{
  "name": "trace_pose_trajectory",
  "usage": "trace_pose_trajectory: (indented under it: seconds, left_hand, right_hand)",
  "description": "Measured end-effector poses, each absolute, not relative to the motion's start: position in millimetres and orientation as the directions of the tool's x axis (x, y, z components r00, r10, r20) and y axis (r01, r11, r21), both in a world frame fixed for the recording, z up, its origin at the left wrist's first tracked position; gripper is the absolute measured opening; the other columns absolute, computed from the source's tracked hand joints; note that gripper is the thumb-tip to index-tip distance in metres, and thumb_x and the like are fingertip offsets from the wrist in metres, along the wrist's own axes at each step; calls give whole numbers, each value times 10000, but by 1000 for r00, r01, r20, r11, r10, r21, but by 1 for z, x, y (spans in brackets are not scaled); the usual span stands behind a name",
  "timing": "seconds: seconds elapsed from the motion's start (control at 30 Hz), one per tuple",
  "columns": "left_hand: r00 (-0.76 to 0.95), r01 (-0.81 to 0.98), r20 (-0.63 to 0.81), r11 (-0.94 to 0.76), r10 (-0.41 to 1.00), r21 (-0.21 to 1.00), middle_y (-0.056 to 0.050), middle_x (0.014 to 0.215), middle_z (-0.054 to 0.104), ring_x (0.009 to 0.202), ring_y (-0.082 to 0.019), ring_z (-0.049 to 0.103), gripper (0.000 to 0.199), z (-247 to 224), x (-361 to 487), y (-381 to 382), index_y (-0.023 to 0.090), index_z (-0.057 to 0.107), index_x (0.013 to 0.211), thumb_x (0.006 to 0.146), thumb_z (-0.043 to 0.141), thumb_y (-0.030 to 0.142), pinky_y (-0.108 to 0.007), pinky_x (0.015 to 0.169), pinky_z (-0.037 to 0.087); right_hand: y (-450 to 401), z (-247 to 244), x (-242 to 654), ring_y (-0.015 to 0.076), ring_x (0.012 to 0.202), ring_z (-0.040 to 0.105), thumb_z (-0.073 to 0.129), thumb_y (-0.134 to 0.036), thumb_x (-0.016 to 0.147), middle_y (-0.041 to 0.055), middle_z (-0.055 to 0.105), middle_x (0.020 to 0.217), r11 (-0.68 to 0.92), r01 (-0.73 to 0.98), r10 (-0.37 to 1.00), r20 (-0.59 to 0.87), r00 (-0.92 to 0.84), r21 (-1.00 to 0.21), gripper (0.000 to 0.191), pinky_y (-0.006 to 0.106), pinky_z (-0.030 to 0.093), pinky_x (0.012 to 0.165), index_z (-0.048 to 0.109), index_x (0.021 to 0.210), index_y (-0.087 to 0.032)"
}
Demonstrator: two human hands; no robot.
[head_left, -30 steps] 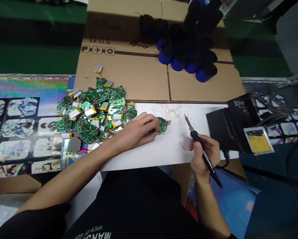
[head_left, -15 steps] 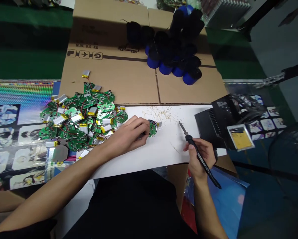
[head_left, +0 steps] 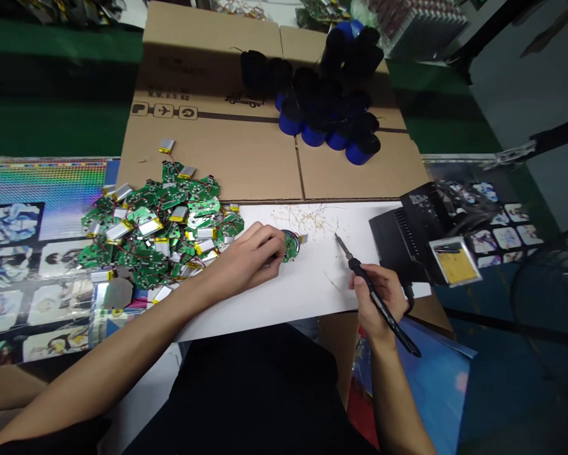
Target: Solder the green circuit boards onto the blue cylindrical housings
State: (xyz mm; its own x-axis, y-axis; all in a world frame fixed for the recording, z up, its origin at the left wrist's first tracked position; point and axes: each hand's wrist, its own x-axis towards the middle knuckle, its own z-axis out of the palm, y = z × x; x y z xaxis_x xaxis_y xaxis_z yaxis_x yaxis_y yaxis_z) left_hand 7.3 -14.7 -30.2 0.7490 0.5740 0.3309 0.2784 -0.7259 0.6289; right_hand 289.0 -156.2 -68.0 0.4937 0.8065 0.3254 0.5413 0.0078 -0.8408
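My left hand [head_left: 259, 253] is closed at the edge of a round part with a green circuit board [head_left: 290, 248], resting on the white work surface [head_left: 312, 291]. Its fingers hide the left side of the board, and a small silver battery [head_left: 303, 239] sticks out on the right. In my right hand [head_left: 381, 297] is a black soldering iron [head_left: 377, 302], gripped like a pen, its metal tip pointing up and left, apart from the board. To the left lies a heap of green circuit boards [head_left: 146, 196] with silver batteries wired to them.
Several blue-and-black cylinders [head_left: 314, 134] stand on the flattened cardboard [head_left: 246, 151]. Wire scraps [head_left: 312, 218] litter the white surface. A black soldering station [head_left: 397, 237] and a tray with a yellow sponge [head_left: 455, 262] are on the right.
The soldering iron's tip has shifted slightly left, toward the board. My left hand stays at the round part. The whole view has moved a little.
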Motion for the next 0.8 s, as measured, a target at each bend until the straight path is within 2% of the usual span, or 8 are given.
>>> trace_pose_trajectory:
  seconds: [0.2, 0.4, 0.6, 0.7, 0.8]
  left_hand:
    - [747, 276, 336, -728, 573, 627, -75, 1146, 650, 1029, -219, 550, 92, -32, 7, -15, 215, 549, 1026, 1042, 530, 126, -359, 940, 489]
    - [757, 292, 310, -723, 575, 626, -81, 1157, 662, 1061, -226, 565, 102, -27, 7, -15, 214, 550, 1027, 1042, 520, 118, -365, 948, 500]
    - [761, 308, 305, -733, 572, 607, -88, 1164, 658, 1074, -233, 557, 111, -26, 8, -16, 208, 539, 1012, 1036, 511, 103, -372, 952, 502]
    - [764, 322, 296, -736, 574, 595, -90, 1165, 665, 1071, -230, 560, 118, -26, 9, -16, 203, 541, 1016, 1037, 500, 94, -368, 960, 506]
    - [765, 327, 297, -742, 571, 585, -91, 1156, 671, 1055, -229, 563, 121, -25, 9, -17, 199, 545, 1027, 1031, 495, 89, -368, 959, 509]
  right_hand:
    - [-159, -67, 289, 161, 669, 742, 796, -359, 912, 25, 759, 840, 16, 540, 807, 329, 490, -842, 250, 310, 638, 677, 739, 1090, -193]
    - [-156, -61, 276, 187, 783, 799, 849, -290, 861, 50, 785, 966, 107, 512, 780, 391, 488, -852, 318, 325, 670, 728, 726, 1142, -206]
    - [-135, -46, 244, 143, 636, 774, 780, -262, 950, 38, 816, 1017, 166, 379, 774, 358, 521, -910, 279, 271, 627, 565, 676, 1207, -231]
    - [-128, -44, 233, 143, 575, 766, 678, -351, 1042, 61, 839, 1072, 225, 288, 809, 343, 477, -931, 250, 263, 595, 483, 650, 1268, -249]
    - [-126, -49, 228, 186, 617, 798, 560, -498, 1093, 83, 849, 1030, 244, 235, 846, 325, 422, -941, 346, 278, 582, 454, 645, 1309, -241]
